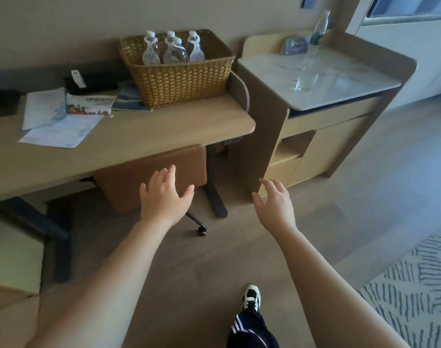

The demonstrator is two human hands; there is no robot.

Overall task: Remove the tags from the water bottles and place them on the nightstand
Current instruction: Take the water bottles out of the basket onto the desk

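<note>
Several clear water bottles [173, 49] with white tags hung on their necks stand in a wicker basket [179, 79] at the back right of the wooden desk [139, 136]. One taller clear bottle [312, 51] stands on the marble-topped nightstand [340, 79] to the right of the desk. My left hand [164, 194] and my right hand [274, 202] are both stretched out in front of me, low over the floor, fingers spread and holding nothing. Both are well short of the basket.
Papers and leaflets [61, 116] lie on the desk's left part, with a dark box [88, 82] behind them. A brown chair [154, 177] is tucked under the desk. A patterned rug [420, 292] lies at the right. My foot [251, 296] is on the wooden floor.
</note>
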